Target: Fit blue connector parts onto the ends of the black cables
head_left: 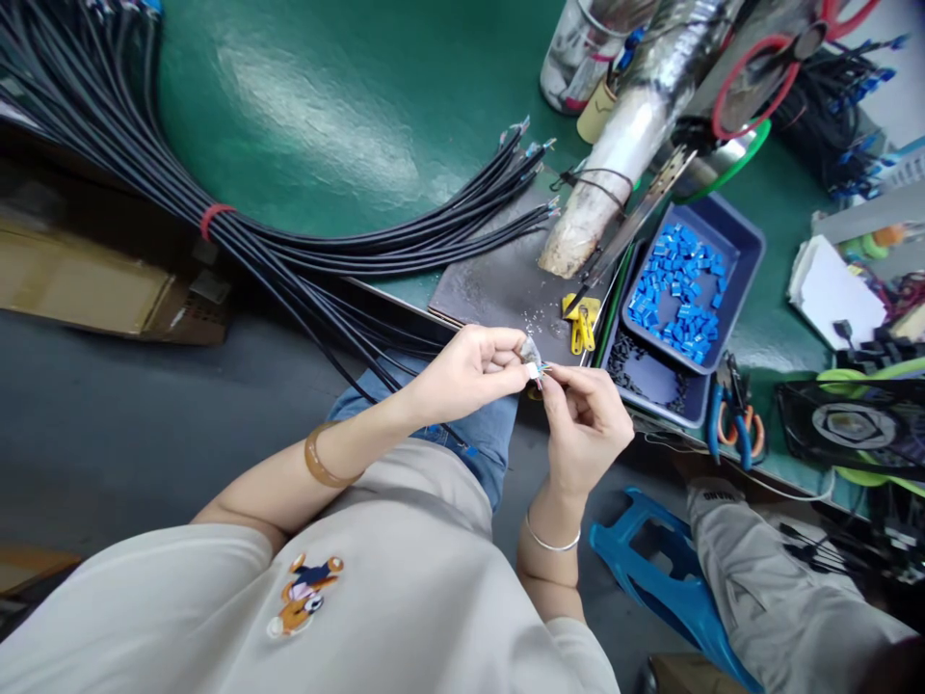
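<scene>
In front of my lap, at the table's edge, my two hands meet. My left hand (481, 371) is closed, thumb against bent fingers, around the end of a black cable; something white covers its thumb tip and something greyish its index fingertip. Thin coloured wires (544, 368) stick out there. My right hand (584, 414) pinches these wires between thumb and index finger, its other fingers curled. The cable's end is mostly hidden by my fingers. A bundle of black cables (289, 253), tied with a red band (215, 220), runs across the table edge towards my left hand.
Yellow cutters (582, 321) lie on a dark board (498, 280) beyond my hands. To the right are a tray (748, 241) of blue connectors (675, 280), a lower tray with small black pieces, and pliers (733, 419). A wrapped tube (599, 202) overhangs. Another person's leg (766, 578) and a blue stool (665, 569) are at right.
</scene>
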`<state>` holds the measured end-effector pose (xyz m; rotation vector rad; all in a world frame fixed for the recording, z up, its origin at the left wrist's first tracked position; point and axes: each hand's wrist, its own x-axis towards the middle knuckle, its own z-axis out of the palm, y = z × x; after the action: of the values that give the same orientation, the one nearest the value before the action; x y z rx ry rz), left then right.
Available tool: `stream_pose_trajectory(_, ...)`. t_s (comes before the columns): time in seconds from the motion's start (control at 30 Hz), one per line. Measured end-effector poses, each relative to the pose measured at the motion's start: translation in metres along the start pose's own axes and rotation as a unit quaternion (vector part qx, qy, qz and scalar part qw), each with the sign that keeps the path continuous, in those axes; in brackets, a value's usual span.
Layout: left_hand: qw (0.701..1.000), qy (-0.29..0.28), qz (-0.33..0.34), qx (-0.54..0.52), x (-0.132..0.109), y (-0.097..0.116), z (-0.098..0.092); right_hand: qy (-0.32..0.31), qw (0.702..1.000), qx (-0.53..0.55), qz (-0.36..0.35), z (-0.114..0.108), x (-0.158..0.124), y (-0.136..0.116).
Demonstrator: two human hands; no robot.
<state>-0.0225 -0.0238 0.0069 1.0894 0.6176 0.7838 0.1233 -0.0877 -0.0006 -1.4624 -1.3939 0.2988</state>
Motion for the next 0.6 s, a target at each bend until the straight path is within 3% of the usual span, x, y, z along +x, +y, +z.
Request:
stream_pose_trajectory(0.3, 0.999, -0.004, -0.003, 0.043, -0.002, -0.003, 0.002, -0.022, 0.994, 0.061, 0.091, 0.001, -0.001, 0.004)
stream_pose_trajectory(0.47, 0.998, -0.003, -0.002, 0.065, -0.003, -0.004, 0.001, -0.028, 0.993, 0.072, 0.088, 0.001, -0.002, 0.004)
stream_pose_trajectory(0.6, 0.984, 0.043, 0.067, 0.16, -0.006, -0.01, 0.006, -0.023, 0.995, 0.041, 0.087, -0.001, -0.002, 0.001)
